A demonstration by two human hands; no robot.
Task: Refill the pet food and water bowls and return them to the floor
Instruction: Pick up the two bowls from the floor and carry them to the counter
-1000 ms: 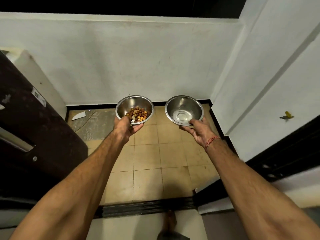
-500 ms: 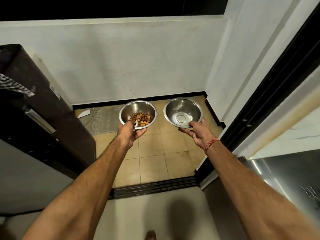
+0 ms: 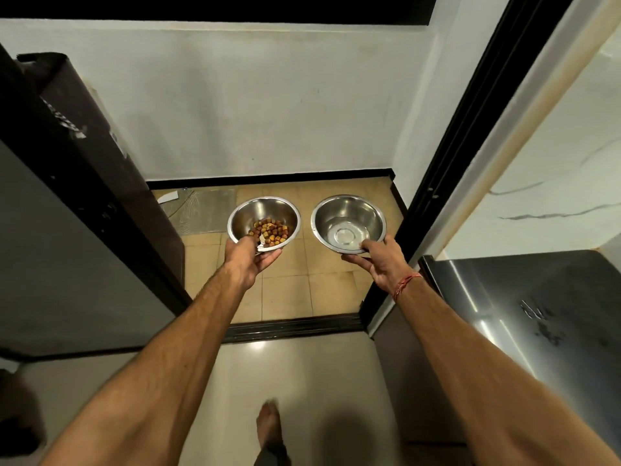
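My left hand [image 3: 248,262] grips the near rim of a steel bowl [image 3: 258,211] that holds brown kibble [image 3: 270,231]. My right hand [image 3: 383,262] pinches the near rim of a second steel bowl [image 3: 349,213], thumb inside, fingers under it; its inside looks bare and shiny, water cannot be told. Both bowls are carried level in the air, side by side, above a small tiled floor [image 3: 289,284] beyond a doorway.
A dark sliding-door track [image 3: 292,327] crosses the floor ahead. A dark open door [image 3: 77,196] stands at the left, a black door frame [image 3: 447,146] at the right, and a steel appliance [image 3: 524,314] at the right. A grey mat [image 3: 205,210] lies by the far wall. My bare foot [image 3: 268,422] is below.
The view has pulled back from the tiled nook: the door track, door frame and steel appliance have come into view. Both hands still hold the bowls as before.
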